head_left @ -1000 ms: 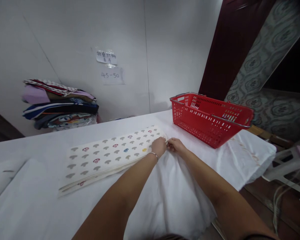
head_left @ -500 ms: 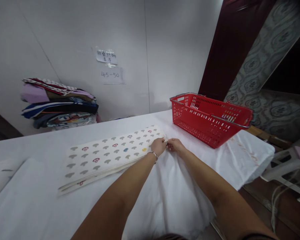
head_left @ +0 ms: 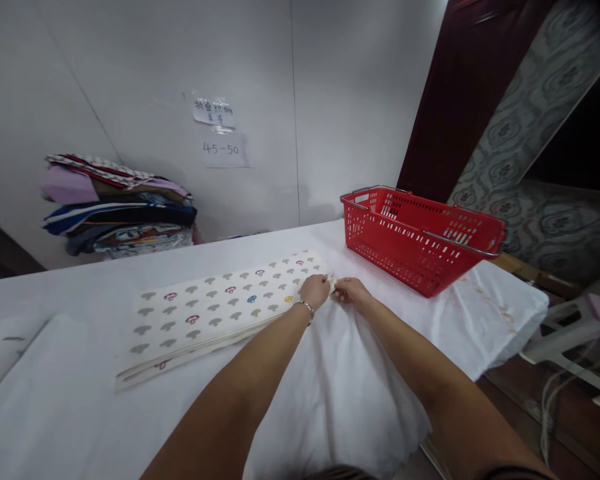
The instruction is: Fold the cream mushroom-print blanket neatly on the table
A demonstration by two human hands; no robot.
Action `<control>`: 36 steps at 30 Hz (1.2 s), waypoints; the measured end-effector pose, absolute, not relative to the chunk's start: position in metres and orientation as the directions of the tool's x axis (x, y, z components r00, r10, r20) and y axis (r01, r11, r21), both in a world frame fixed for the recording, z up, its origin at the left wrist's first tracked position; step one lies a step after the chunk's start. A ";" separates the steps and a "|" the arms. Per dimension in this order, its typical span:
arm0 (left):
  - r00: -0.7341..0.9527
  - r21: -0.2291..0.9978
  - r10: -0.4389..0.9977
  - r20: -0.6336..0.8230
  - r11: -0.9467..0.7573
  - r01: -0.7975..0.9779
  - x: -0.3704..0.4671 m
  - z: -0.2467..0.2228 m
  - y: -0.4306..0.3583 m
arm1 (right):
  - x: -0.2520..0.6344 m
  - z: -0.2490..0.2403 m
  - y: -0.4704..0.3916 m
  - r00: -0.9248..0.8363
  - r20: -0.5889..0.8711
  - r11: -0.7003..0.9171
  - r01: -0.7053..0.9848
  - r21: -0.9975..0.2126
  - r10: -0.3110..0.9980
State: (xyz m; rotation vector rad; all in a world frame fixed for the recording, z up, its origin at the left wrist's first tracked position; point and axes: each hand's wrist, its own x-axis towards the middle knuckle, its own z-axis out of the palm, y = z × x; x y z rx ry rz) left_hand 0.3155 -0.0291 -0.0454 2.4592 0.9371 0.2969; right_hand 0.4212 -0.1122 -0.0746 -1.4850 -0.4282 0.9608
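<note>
A cream cloth [head_left: 220, 310] printed with grey, red, blue and yellow mushroom shapes lies folded into a long strip on the white-covered table [head_left: 80, 400]. Its layers show along the near edge. At the right end of the strip, my left hand [head_left: 315, 291], with a bracelet at the wrist, is closed on the cloth. Just beside it, my right hand [head_left: 351, 291] pinches the end corner of the same cloth. The fingertips of both hands nearly meet there and partly hide the gripped edge.
A red plastic basket [head_left: 395, 243] with metal handles stands at the table's right back. A pile of folded fabrics [head_left: 120, 207] sits against the wall at the left. Another printed cloth [head_left: 7, 350] lies at the left edge. A white stool [head_left: 575, 333] stands at the right.
Both hands stay at the right end of the cloth. The edge between the fingers has shifted slightly; the strip and basket have not moved.
</note>
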 end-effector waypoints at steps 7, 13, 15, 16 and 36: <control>0.760 0.449 0.647 0.064 -0.698 0.557 0.317 -0.050 -0.039 | 0.425 -0.078 -0.114 0.550 -0.308 -0.150 -0.313 -0.938 0.776; 0.772 0.488 0.635 0.036 -0.685 0.541 0.315 -0.050 -0.035 | 0.428 -0.081 -0.113 0.540 -0.316 -0.151 -0.328 -0.933 0.780; 0.767 0.510 0.641 0.014 -0.665 0.547 0.316 -0.050 -0.032 | 0.428 -0.081 -0.112 0.541 -0.322 -0.160 -0.324 -0.932 0.777; 0.764 0.520 0.645 0.003 -0.654 0.550 0.316 -0.051 -0.030 | 0.428 -0.081 -0.112 0.540 -0.324 -0.165 -0.322 -0.932 0.777; 0.757 0.443 0.652 -0.045 -0.666 0.600 0.321 -0.049 -0.027 | 0.427 -0.073 -0.111 0.554 -0.373 -0.243 -0.296 -0.924 0.744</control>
